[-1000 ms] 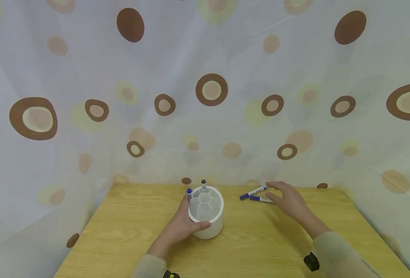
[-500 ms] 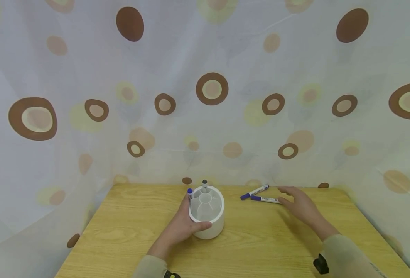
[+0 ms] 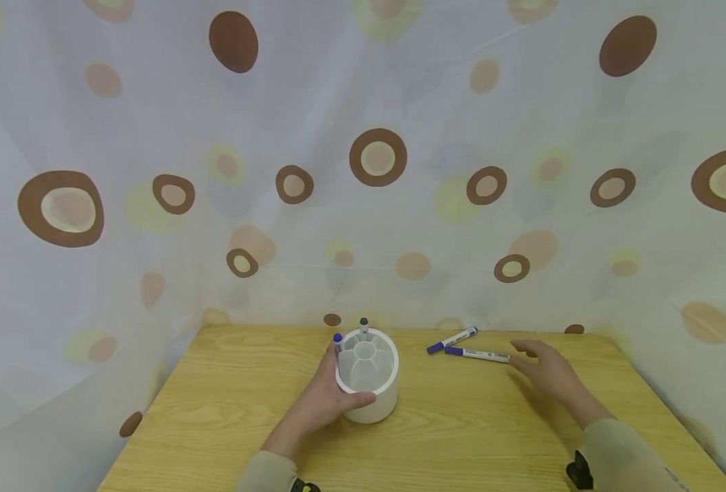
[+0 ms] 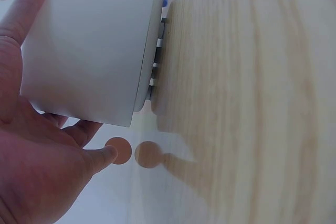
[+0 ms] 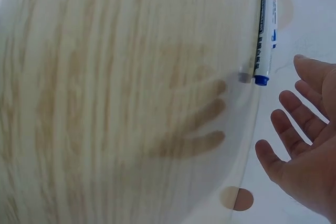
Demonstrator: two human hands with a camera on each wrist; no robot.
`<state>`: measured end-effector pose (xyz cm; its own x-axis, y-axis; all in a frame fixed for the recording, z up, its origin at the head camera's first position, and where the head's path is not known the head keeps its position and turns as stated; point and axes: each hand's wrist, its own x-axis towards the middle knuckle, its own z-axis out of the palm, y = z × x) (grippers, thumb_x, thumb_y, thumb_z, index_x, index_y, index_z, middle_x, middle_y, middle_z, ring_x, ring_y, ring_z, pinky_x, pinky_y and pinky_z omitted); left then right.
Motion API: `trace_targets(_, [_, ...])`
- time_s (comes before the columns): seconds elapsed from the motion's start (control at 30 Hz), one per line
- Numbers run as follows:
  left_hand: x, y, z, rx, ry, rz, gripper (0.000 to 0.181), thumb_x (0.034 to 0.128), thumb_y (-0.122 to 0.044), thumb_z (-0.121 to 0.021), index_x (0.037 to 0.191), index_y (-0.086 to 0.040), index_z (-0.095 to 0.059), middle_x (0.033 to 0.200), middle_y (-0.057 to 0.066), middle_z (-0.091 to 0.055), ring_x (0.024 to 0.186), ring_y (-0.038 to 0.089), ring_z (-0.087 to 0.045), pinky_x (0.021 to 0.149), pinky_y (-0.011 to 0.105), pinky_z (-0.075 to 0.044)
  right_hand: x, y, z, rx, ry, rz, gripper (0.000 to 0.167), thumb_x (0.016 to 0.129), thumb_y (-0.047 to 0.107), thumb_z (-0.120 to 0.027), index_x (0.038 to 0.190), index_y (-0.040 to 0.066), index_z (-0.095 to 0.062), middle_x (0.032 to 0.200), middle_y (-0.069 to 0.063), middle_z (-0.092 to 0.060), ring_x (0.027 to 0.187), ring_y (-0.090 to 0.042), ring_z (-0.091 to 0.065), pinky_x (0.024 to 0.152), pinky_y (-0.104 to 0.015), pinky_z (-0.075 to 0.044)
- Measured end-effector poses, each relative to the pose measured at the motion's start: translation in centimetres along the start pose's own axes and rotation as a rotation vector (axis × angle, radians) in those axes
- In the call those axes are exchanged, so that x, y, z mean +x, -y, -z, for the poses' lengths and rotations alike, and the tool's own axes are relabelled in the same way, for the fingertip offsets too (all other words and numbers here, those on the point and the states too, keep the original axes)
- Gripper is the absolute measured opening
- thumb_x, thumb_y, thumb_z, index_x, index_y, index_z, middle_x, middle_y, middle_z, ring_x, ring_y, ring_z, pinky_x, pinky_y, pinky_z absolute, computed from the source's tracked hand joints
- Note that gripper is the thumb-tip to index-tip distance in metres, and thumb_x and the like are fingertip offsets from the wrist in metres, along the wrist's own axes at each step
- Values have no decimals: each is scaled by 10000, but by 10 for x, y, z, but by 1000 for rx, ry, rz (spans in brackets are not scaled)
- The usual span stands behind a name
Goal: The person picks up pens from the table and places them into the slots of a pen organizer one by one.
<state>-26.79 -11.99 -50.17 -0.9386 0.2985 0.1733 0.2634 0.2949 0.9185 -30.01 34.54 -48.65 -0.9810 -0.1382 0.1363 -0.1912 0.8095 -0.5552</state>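
Observation:
In the head view, my left hand [image 3: 321,404] holds a white round pen holder [image 3: 382,406], thumb across its near side and fingers round its left side. A blue-capped marker [image 3: 339,344] and a dark-capped marker [image 3: 364,329] stand in its outer compartments. Two white markers with blue caps lie on the table to the right: a rear, slanted marker [image 3: 455,339] and a front marker [image 3: 482,355]. Just right of the front marker's end is my right hand [image 3: 547,372], fingers loosely spread. The right wrist view shows this hand [image 5: 310,129] apart from a marker [image 5: 266,35], holding nothing.
The wooden table [image 3: 436,437] runs back to a patterned curtain [image 3: 424,205] with brown and yellow circles. This curtain also hangs along the left and right sides. The holder stands left of the two lying markers.
My right hand has moved right and slightly nearer to me, away from the lying markers, uncovering the front marker's end. My left hand and the pen holder have stayed in place.

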Motion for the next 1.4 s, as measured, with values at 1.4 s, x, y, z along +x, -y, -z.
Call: trace_targets(1.4, [0, -3, 0, -29, 9, -4, 1368, 833, -256, -999, 1759, -50, -12, 1718, 245, -336, 1547, 432, -407, 1293, 665, -243, 13, -33, -17, 28, -10, 14, 388, 1064, 166, -755, 1315, -124, -694, 1257, -326, -678, 1175, -532, -646, 999, -683, -539])
